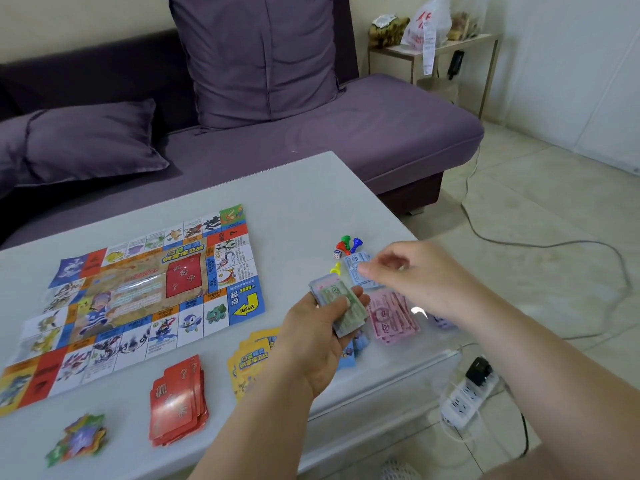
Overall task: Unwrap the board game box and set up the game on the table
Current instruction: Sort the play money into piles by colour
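On the pale, glossy counter (311, 188) the unfolded game board (138, 299) is lying flat. It is a thin paper sheet with fold creases and a shiny glare across its middle, ringed by small printed squares in red, blue, yellow and white with cartoon creatures, and it is showing a red rectangle and a blue corner with a yellow arrow. Along the near edge a ragged pile of jagged-edged card tokens (79, 441) is sitting at the left, with a slanted stack of red cards (178, 403) with rounded corners beside it. A fanned stack of yellow cards (251, 362) is lying further right, partly hidden by the left hand (318, 341). That hand is gripping a thick wad of paper money (341, 303), its thumb pressing across the green top note and its fingers curling beneath. Just right of it, pink notes (391, 317) are lying in a loose heap on the counter. Beyond them a few blue notes (358, 270) are resting under the right hand (408, 268), whose fingertips are reaching onto them; blur is hiding whether it is pinching one. Near the blue notes, glossy plastic pawns (348, 244) in green, red and blue are clustering beside a white die (337, 252), with a yellow pawn (335, 268) lying apart. Behind the counter a purple fabric sofa (381, 140) is carrying soft cushions (263, 57).
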